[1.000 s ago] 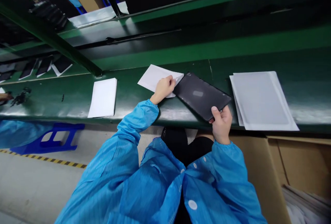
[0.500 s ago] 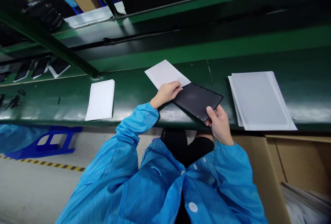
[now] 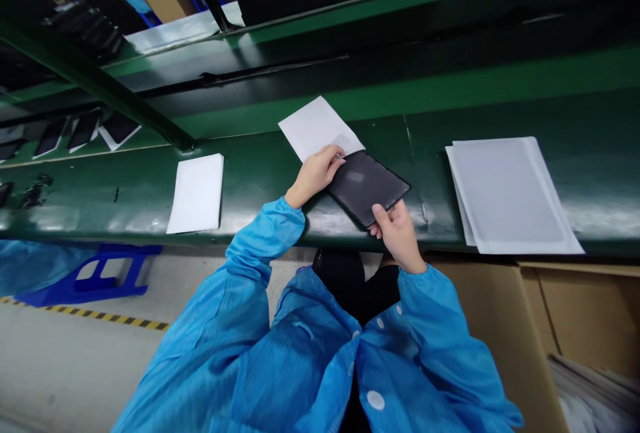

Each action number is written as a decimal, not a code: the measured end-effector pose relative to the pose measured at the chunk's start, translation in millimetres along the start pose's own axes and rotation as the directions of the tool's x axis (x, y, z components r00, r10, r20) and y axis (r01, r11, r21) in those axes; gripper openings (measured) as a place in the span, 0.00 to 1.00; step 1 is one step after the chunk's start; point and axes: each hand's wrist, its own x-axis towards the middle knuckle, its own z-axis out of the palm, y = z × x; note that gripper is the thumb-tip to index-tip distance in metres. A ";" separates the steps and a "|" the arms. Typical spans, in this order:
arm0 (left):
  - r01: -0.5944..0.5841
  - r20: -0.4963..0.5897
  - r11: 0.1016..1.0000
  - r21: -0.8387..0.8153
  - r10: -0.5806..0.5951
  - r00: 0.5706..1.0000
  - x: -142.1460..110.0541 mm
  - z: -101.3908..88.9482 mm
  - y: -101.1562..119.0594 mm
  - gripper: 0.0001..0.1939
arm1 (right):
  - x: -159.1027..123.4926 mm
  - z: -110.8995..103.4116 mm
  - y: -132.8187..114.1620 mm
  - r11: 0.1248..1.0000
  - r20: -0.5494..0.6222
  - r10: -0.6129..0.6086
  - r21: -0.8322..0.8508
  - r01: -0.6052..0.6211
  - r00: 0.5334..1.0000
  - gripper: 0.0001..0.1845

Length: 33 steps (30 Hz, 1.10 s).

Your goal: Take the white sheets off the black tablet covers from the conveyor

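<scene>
We have the black panel (image 3: 369,187) seemingly part-way into the white sleeve (image 3: 314,125) at the desk (image 3: 260,186) — left hand (image 3: 314,174) pinching the sleeve's mouth, right hand (image 3: 399,234) clamped on the panel's outer end; sliding calls for alignment.

No actual text, brand or number can be read anywhere here, tbh. A small pale patch (image 3: 355,176) can be made out on the dark flat panel (image 3: 375,191), but whether it's a label or just glare can't be told, and no lettering can be picked out on it. The only clear marking is the yellow-and-black striped tape (image 3: 107,317) on the floor (image 3: 75,366).
</scene>
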 end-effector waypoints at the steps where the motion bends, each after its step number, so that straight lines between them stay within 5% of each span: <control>1: 0.016 -0.020 0.999 0.031 -0.015 1.000 0.6 -2.1 -1.5 0.06 | -0.4 0.3 0.0 1.000 -0.007 -0.004 -0.002 0.004 1.000 0.37; 5: 0.027 0.001 0.998 0.048 -0.027 1.000 -0.3 -3.4 -2.5 0.06 | -0.5 1.1 -0.8 1.000 -0.021 -0.010 -0.002 0.010 1.000 0.38; 10: -0.079 0.072 0.985 -0.155 0.091 0.993 -6.9 10.2 10.1 0.10 | 7.4 12.5 -1.6 1.000 0.021 -0.007 0.011 0.006 1.000 0.41; 15: -0.094 0.063 0.939 -0.332 0.122 0.991 -11.1 17.3 15.7 0.15 | 16.1 20.3 -2.3 0.999 0.160 0.008 0.047 -0.015 0.987 0.44; 21: -0.051 -0.001 0.873 -0.486 0.058 0.998 -11.2 11.4 16.9 0.18 | 23.8 6.1 -8.2 0.993 0.341 0.011 0.109 -0.051 0.940 0.40; 29: -0.117 0.129 0.852 -0.511 0.210 0.969 -29.7 6.2 50.9 0.21 | 28.9 13.4 -20.0 0.994 0.260 0.098 -0.076 -0.081 0.961 0.33; 33: -0.126 0.130 0.863 -0.490 0.215 0.968 -32.0 5.0 47.2 0.21 | 27.5 15.2 -18.9 0.995 0.195 0.091 -0.052 -0.083 0.977 0.32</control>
